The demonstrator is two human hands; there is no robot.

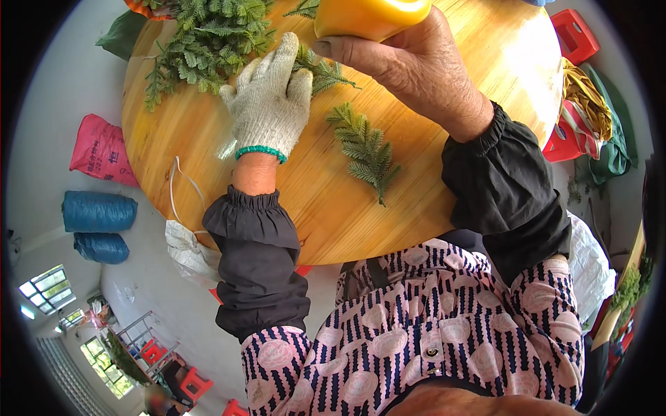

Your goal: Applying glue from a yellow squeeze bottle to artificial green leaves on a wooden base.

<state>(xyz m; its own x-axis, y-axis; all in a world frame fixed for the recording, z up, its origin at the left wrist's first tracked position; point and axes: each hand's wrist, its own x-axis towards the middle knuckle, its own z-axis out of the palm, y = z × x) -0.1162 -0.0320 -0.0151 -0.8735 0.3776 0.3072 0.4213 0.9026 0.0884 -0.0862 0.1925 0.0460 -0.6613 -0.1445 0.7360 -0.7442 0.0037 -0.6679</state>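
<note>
My left hand (269, 104), in a white knitted glove with a green cuff edge, reaches over the round wooden table, palm down with fingers stretched out. A heap of green fern-like sprigs (218, 45) lies just beyond and left of it. Part of another sprig (325, 75) shows at its right side, close to the thumb. My bare right hand (433, 76) is wrapped round a smooth yellow container (374, 17), partly cut off by the upper edge. A single sprig (364, 149) lies on the table between my forearms.
The round wooden table (312, 229) fills the middle. A white bag (187, 249) hangs at its near left edge. Pink (103, 149) and blue sacks (100, 211) stand on the floor at left. Red stools (574, 36) and cloths (590, 97) sit at right. Far lower left, a person (163, 402) is partly visible.
</note>
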